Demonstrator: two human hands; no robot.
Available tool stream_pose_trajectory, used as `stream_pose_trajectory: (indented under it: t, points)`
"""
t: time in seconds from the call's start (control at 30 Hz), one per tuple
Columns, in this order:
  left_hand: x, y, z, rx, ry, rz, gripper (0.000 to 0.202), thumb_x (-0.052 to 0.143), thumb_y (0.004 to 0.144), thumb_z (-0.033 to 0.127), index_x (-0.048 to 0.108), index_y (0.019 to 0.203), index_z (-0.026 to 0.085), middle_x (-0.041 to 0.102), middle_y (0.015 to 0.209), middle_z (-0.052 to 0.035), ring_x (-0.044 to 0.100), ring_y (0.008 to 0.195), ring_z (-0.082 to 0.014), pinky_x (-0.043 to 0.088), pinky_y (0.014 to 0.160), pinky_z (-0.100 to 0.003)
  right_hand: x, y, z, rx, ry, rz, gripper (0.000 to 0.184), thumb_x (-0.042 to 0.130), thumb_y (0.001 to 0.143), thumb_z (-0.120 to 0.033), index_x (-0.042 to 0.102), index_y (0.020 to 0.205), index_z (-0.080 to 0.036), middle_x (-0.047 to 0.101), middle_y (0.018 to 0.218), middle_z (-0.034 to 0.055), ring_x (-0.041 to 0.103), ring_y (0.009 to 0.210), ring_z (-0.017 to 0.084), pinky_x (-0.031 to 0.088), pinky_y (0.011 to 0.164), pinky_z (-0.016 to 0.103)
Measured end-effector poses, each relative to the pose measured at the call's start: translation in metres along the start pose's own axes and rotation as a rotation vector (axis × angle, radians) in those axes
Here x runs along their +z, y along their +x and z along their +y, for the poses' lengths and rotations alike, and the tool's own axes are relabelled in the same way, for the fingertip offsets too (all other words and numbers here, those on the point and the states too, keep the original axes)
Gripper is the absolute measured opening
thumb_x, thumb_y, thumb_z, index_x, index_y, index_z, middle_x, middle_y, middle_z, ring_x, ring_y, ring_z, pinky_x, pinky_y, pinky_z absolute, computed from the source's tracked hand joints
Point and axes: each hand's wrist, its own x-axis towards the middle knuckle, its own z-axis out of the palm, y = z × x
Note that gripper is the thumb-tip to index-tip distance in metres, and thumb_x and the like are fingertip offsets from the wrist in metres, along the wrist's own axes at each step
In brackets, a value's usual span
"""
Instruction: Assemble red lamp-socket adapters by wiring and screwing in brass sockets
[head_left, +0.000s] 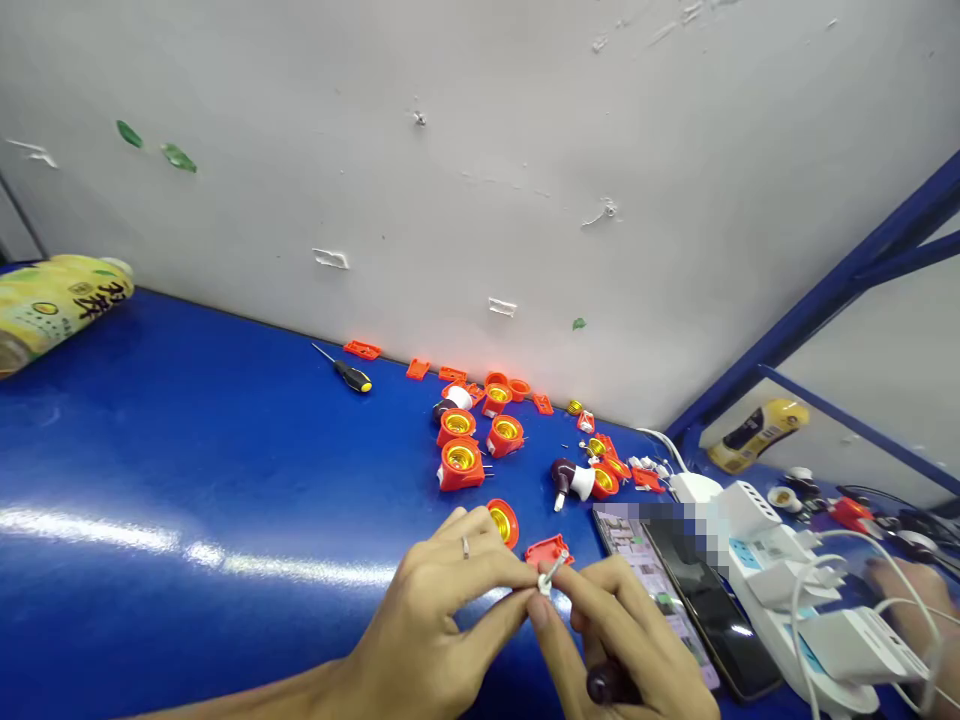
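Note:
My left hand [450, 590], with a ring on one finger, pinches a small white part [545, 586] with a metal pin sticking up from it. Meeting it from the other side, my right hand [615, 630] has thumb and forefinger closed on the same part. A dark brown rounded piece [611, 685] shows in the curl of my right fingers; its kind is hidden. Just beyond the fingertips lie an orange plastic housing piece [549, 550] and an orange ring with a gold threaded socket [502, 522].
Several orange lamp sockets [461, 462] stand farther back. A brown and white fitting [574, 482], screwdriver [351, 376] and yellow bottle [64, 305] lie on the blue table [225, 450]. Phones [712, 610] and a power strip [817, 650] are right, near another person's hand [911, 600].

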Motion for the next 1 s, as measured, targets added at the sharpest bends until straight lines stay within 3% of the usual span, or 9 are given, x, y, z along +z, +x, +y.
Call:
stream_pose_trajectory:
  t: [0.13, 0.27, 0.43, 0.53, 0.67, 0.77, 0.9, 1.0]
  points:
    - [-0.001, 0.001, 0.003, 0.032, 0.069, -0.047, 0.02, 0.062, 0.094, 0.008, 0.072, 0.098, 0.025, 0.072, 0.078, 0.005, 0.062, 0.073, -0.0145, 0.048, 0.078, -0.032, -0.004, 0.0, 0.006, -0.016, -0.004, -0.017, 0.008, 0.073, 0.09, -0.021, 0.079, 0.095, -0.022, 0.059, 0.067, -0.0034, 0.044, 0.04, 0.005, 0.038, 0.038, 0.018]
    - [-0.001, 0.001, 0.005, 0.13, 0.18, -0.115, 0.028, 0.061, 0.089, 0.008, 0.069, 0.112, 0.022, 0.074, 0.092, -0.001, 0.063, 0.083, -0.0188, 0.05, 0.083, -0.035, -0.027, 0.018, 0.015, -0.12, -0.016, -0.049, 0.005, 0.072, 0.09, -0.019, 0.075, 0.094, -0.021, 0.063, 0.068, -0.0039, 0.049, 0.039, 0.005, 0.041, 0.038, 0.017]
    - [0.007, 0.003, -0.005, 0.326, 0.465, -0.218, 0.013, 0.058, 0.094, 0.008, 0.067, 0.098, 0.017, 0.07, 0.091, -0.0046, 0.058, 0.086, -0.0231, 0.048, 0.085, -0.038, -0.068, 0.045, 0.027, -0.301, -0.271, -0.107, 0.007, 0.069, 0.094, -0.023, 0.074, 0.089, -0.021, 0.077, 0.075, -0.0014, 0.073, 0.055, 0.01, 0.056, 0.055, 0.013]
    - [0.013, 0.0, -0.01, 0.405, 0.597, -0.231, 0.011, 0.059, 0.093, 0.008, 0.065, 0.09, 0.017, 0.068, 0.087, -0.0043, 0.057, 0.084, -0.0228, 0.046, 0.085, -0.038, -0.081, 0.047, 0.038, -0.346, -0.347, -0.123, 0.016, 0.068, 0.097, -0.03, 0.076, 0.087, -0.02, 0.081, 0.08, 0.0009, 0.078, 0.063, 0.014, 0.059, 0.06, 0.013]
    - [0.021, -0.011, -0.008, 0.492, 0.72, -0.253, 0.019, 0.057, 0.095, 0.011, 0.064, 0.079, 0.019, 0.069, 0.081, -0.0034, 0.06, 0.081, -0.0219, 0.046, 0.086, -0.037, -0.086, 0.041, 0.056, -0.308, -0.301, -0.166, 0.019, 0.068, 0.098, -0.034, 0.077, 0.088, -0.021, 0.082, 0.079, 0.0005, 0.078, 0.062, 0.014, 0.061, 0.063, 0.014]
    - [0.029, -0.01, -0.005, 0.527, 0.814, -0.256, 0.017, 0.057, 0.097, 0.016, 0.069, 0.084, 0.018, 0.072, 0.085, -0.0052, 0.062, 0.087, -0.0237, 0.044, 0.091, -0.038, -0.087, 0.034, 0.071, -0.222, -0.194, -0.22, 0.016, 0.071, 0.097, -0.036, 0.078, 0.09, -0.023, 0.081, 0.08, -0.0008, 0.075, 0.056, 0.012, 0.059, 0.057, 0.014]
    - [0.045, 0.007, -0.006, 0.463, 1.037, -0.388, 0.024, 0.06, 0.099, 0.027, 0.076, 0.106, 0.01, 0.075, 0.096, -0.0125, 0.063, 0.095, -0.0285, 0.043, 0.093, -0.042, -0.088, 0.024, 0.088, -0.132, -0.091, -0.22, 0.012, 0.075, 0.093, -0.036, 0.079, 0.094, -0.025, 0.081, 0.082, -0.0008, 0.072, 0.053, 0.013, 0.056, 0.049, 0.016]
    - [0.06, 0.02, -0.014, 0.404, 1.141, -0.466, 0.03, 0.064, 0.099, 0.034, 0.078, 0.1, 0.007, 0.076, 0.096, -0.0179, 0.064, 0.099, -0.0317, 0.044, 0.091, -0.044, -0.088, 0.018, 0.096, -0.127, -0.063, -0.21, 0.01, 0.076, 0.092, -0.035, 0.08, 0.095, -0.025, 0.081, 0.082, -0.0001, 0.07, 0.05, 0.013, 0.056, 0.048, 0.016]
